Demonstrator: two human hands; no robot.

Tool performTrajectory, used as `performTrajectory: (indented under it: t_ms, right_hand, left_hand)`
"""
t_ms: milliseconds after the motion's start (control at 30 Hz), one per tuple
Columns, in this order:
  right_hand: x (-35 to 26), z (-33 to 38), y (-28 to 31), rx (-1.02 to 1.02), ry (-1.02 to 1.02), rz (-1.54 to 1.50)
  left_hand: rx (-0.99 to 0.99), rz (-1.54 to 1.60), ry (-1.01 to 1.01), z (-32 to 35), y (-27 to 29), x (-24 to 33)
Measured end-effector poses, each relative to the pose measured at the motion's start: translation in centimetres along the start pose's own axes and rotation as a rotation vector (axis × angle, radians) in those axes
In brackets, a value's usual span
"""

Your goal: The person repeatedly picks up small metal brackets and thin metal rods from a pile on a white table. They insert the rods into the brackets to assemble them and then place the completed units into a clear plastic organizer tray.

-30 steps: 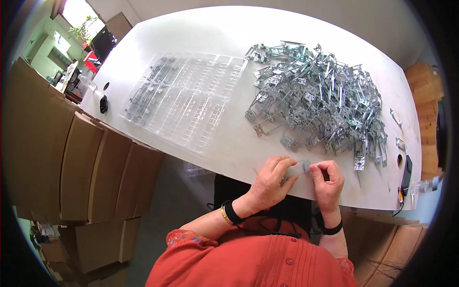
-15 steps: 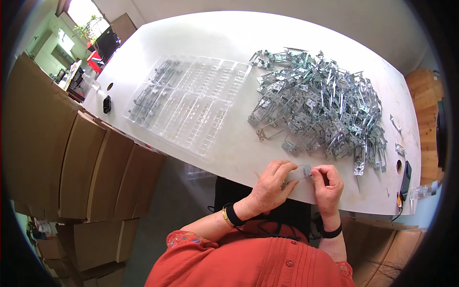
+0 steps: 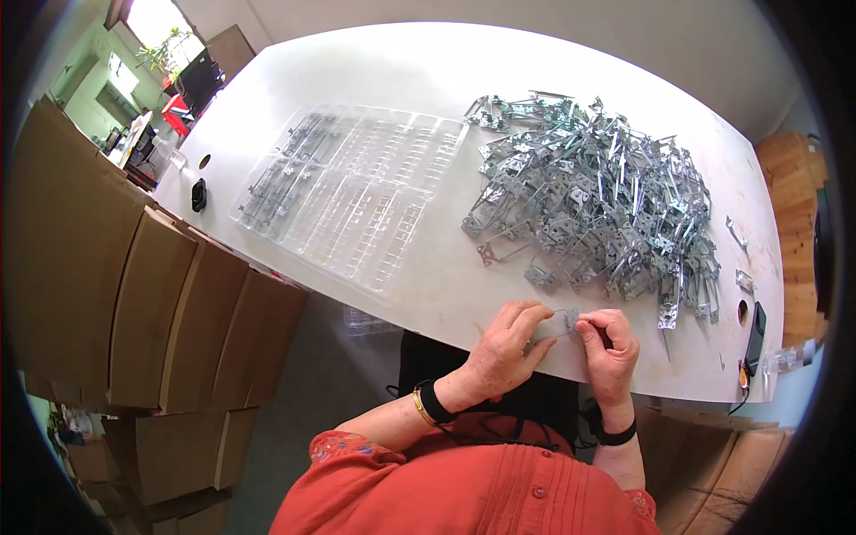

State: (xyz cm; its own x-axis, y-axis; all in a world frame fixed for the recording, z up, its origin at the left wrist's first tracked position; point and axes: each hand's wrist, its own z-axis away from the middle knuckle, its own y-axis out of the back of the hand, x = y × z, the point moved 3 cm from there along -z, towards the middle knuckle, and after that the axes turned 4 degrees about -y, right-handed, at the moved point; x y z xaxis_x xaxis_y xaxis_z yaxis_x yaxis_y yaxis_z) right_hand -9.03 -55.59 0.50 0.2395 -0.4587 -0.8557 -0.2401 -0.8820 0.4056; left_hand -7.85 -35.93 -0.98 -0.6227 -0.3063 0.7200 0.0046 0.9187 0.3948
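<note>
Between my two hands, just above the table's near edge, is a small metal bracket with thin wire-like rods. My left hand grips its left end between thumb and fingers. The thumb and forefinger of my right hand pinch its right end. Beyond my hands lies a big heap of similar metal brackets. Left of the heap, a clear plastic tray rests on the table, with several metal brackets laid in its left columns.
The white table has round holes near its ends. At its right end lie a few loose metal pieces and a black phone. A small black object sits at the left edge. Cardboard boxes stand along the left.
My right hand has shifted very slightly to the left along the bracket. My left hand keeps its hold, and the heap and tray look the same.
</note>
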Motion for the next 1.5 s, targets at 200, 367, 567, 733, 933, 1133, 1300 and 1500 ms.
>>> performTrajectory:
  t_ms: [200, 367, 567, 733, 933, 1133, 1300, 1500]
  right_hand:
    - [1.0, 0.5, 0.2, 0.088, -0.176, -0.13]
    - [1.8, 0.8, 0.5, 0.125, -0.257, -0.278]
    - [1.4, 1.0, 0.5, 0.089, -0.215, -0.232]
    - [1.3, 0.9, 0.3, 0.067, -0.2, -0.169]
    - [1.1, 0.7, 0.2, 0.068, -0.168, -0.164]
    - [1.2, 0.8, 0.2, 0.046, -0.157, -0.105]
    - [1.0, 0.8, 0.2, 0.031, -0.191, -0.068]
    - [1.2, 0.5, 0.0, 0.021, -0.119, 0.001]
  left_hand:
    - [-0.022, -0.011, 0.047, 0.3, -0.5, -0.2]
    - [-0.02, -0.003, 0.081, 0.3, -0.4, -0.2]
    - [-0.023, -0.035, 0.021, -0.1, -0.3, 0.1]
    - [-0.026, -0.053, 0.011, -0.1, -0.2, 0.0]
    - [-0.018, -0.041, 0.004, -0.2, -0.2, -0.1]
    - [-0.019, -0.049, -0.003, -0.3, -0.1, 0.1]
    - [-0.011, -0.045, -0.007, -0.3, -0.2, 0.1]
    - [-0.015, -0.053, 0.0, -0.2, -0.2, 0.1]
